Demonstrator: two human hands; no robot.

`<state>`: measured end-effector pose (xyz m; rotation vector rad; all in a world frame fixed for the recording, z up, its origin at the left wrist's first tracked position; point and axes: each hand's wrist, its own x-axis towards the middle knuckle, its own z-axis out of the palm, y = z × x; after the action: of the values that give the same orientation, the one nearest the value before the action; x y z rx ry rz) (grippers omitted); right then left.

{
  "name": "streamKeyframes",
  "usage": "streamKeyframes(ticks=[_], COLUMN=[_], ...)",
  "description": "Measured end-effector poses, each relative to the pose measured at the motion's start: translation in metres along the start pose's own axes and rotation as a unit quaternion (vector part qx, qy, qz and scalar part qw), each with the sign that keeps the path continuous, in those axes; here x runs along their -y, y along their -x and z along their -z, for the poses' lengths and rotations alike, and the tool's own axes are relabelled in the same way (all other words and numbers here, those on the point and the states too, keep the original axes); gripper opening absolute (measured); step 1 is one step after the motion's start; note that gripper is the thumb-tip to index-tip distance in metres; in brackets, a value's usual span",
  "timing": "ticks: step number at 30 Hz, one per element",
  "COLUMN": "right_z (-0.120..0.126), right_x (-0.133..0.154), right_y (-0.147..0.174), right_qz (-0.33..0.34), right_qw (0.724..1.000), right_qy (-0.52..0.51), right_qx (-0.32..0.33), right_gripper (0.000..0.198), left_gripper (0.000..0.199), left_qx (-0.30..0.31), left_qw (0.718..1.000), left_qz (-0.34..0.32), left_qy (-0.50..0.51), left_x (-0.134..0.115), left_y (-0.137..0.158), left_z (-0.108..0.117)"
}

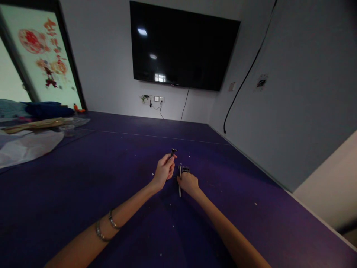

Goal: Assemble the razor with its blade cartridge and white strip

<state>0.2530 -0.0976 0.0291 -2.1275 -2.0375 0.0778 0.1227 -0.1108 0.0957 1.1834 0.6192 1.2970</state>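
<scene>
My left hand [164,172] is raised a little above the dark purple surface. It pinches a small dark tool with a shiny crosswise head [174,150], possibly a razor, whose lower part is inside the fingers. Close by on the right, my right hand [189,183] is low over the surface, its fingers curled around a dark piece with a toothed edge [185,169]. Along the thumb side of that hand runs a thin pale stick [180,192]. The exact kind of these pieces is too small to make out.
Small white scraps lie scattered on the purple surface [125,156]. At the left are a white plastic sheet [30,150], a clear cup [67,130] and blue cloth [48,110]. A black cable [245,76] hangs down the right wall; a television [184,44] hangs ahead.
</scene>
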Motion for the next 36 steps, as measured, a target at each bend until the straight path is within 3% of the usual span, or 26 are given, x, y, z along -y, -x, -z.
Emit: streamKeyframes(ticks=[7, 11, 16, 25, 36], right_z=[0.01, 0.02, 0.01, -0.001, -0.006], right_x=[-0.019, -0.046, -0.068, -0.069, -0.069], right_y=[-0.011, -0.029, -0.043, -0.049, -0.056], right_qz=[-0.012, -0.025, 0.079, 0.117, 0.122], right_qw=[1.0, 0.998, 0.991, 0.988, 0.974], right_qy=[-0.016, -0.037, -0.085, -0.092, -0.163], right_qx=[-0.012, -0.036, -0.064, -0.049, -0.096], right_gripper=[0.048, 0.035, 0.031, 0.025, 0.015], left_gripper=[0.019, 0.019, 0.019, 0.024, 0.024], left_qx=[0.008, 0.014, 0.026, 0.026, 0.026], left_qw=[0.999, 0.999, 0.998, 0.998, 0.996], left_qz=[0.012, 0.019, 0.027, 0.033, 0.046], left_qy=[-0.039, -0.043, -0.048, -0.057, -0.076], left_x=[0.019, 0.022, 0.027, 0.034, 0.038], left_y=[-0.008, -0.008, -0.007, -0.009, -0.009], left_z=[0.01, 0.012, 0.013, 0.015, 0.017])
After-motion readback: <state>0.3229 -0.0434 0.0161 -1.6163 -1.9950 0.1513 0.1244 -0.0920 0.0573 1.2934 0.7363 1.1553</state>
